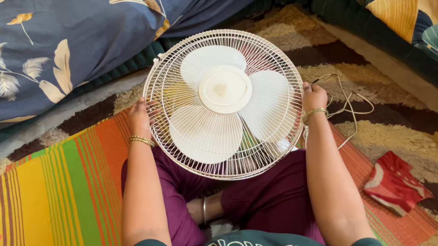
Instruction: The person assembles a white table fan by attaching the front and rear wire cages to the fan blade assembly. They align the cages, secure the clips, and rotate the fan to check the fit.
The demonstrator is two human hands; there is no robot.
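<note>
Fan (226, 103) gripped between left hand (140, 117) and right hand (314, 96), over striped mat's (59, 212) right edge; cord (350, 108), red cloth (394, 182) beside.

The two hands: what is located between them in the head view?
In the head view, the white fan lies between the left hand and the right hand; each hand grips its wire cage at one side.

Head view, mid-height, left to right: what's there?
Striped mat → left hand on the cage rim → white fan → right hand on the opposite rim → white cord → red cloth, lower on the rug.
</note>
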